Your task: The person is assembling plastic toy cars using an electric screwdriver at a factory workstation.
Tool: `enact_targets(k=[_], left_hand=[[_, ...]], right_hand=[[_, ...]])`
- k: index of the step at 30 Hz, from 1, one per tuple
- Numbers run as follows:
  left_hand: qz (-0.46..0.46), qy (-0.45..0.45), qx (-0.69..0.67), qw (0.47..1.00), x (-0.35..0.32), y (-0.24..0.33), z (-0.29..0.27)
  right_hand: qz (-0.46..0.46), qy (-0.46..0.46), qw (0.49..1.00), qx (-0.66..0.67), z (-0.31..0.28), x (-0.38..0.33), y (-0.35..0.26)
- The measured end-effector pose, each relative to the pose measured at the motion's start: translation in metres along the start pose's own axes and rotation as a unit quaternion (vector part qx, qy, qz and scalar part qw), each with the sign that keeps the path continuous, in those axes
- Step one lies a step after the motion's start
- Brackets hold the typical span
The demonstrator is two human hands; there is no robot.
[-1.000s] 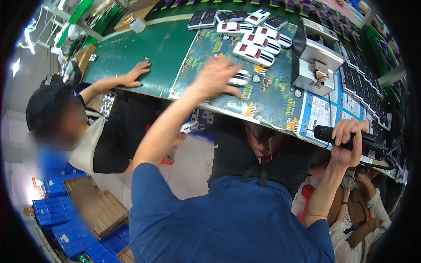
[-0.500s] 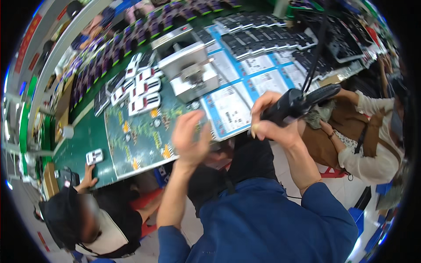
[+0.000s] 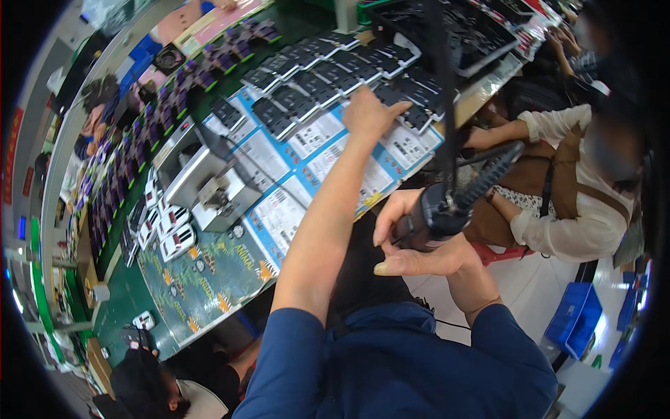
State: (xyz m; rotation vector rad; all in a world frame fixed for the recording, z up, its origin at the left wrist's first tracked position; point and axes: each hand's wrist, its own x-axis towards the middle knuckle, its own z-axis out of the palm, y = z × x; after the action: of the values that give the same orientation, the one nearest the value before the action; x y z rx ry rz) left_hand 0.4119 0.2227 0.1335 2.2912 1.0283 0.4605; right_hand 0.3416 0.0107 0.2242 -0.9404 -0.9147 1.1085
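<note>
My left hand [image 3: 368,115] reaches out over the rows of toy car bodies [image 3: 328,73], which lie with black undersides up and white edges showing. Its thumb is spread away from the fingers, and the fingertips touch or hover just over one piece; they partly hide it. In my right hand [image 3: 436,255] is a black electric screwdriver [image 3: 434,213], gripped around its body, with a thick ribbed cord sleeve at its upper end. A metal fixture [image 3: 220,192] stands on the table left of my left forearm. White toy cars [image 3: 167,227] are grouped beyond its left side.
Blue-and-white printed sheets [image 3: 279,213] cover the table under the car bodies. A black bin [image 3: 471,42] of dark parts stands at the far right. Purple-and-black pieces [image 3: 150,115] line the far side. Co-workers sit at both sides; a blue crate [image 3: 576,318] is on the floor.
My left hand has moved from the near table edge, far and right, to the car bodies. My right hand still holds the screwdriver. The view has turned toward the right.
</note>
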Motion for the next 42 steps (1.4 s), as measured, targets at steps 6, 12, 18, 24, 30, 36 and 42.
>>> enact_targets(k=[6, 12, 18, 24, 30, 36, 42], left_hand=[[-0.076, 0.019, -0.376, 0.923, -0.013, -0.029, 0.018], [-0.067, 0.013, -0.686, 0.724, -0.142, -0.058, -0.084], [-0.182, 0.055, -0.684, 0.704, -0.246, -0.138, -0.138], [-0.126, 0.099, -0.694, 0.702, -0.281, -0.174, -0.155], [-0.125, 0.121, -0.706, 0.686, -0.287, -0.187, -0.163], [-0.103, 0.150, -0.660, 0.729, -0.281, -0.200, -0.150], [-0.125, 0.123, -0.665, 0.726, -0.279, -0.199, -0.159]], right_hand=[[-0.032, -0.024, 0.999, -0.036, 0.002, 0.007, 0.006], [-0.067, 0.051, 0.996, -0.035, 0.001, 0.002, 0.014], [-0.093, -0.022, 0.995, 0.039, 0.040, 0.041, 0.034], [-0.092, -0.017, 0.996, 0.013, 0.114, 0.072, 0.060], [-0.213, -0.023, 0.969, 0.125, 0.140, 0.103, 0.062], [-0.288, -0.007, 0.954, 0.088, 0.158, 0.153, 0.055], [-0.356, 0.006, 0.933, 0.051, 0.160, 0.190, 0.064]])
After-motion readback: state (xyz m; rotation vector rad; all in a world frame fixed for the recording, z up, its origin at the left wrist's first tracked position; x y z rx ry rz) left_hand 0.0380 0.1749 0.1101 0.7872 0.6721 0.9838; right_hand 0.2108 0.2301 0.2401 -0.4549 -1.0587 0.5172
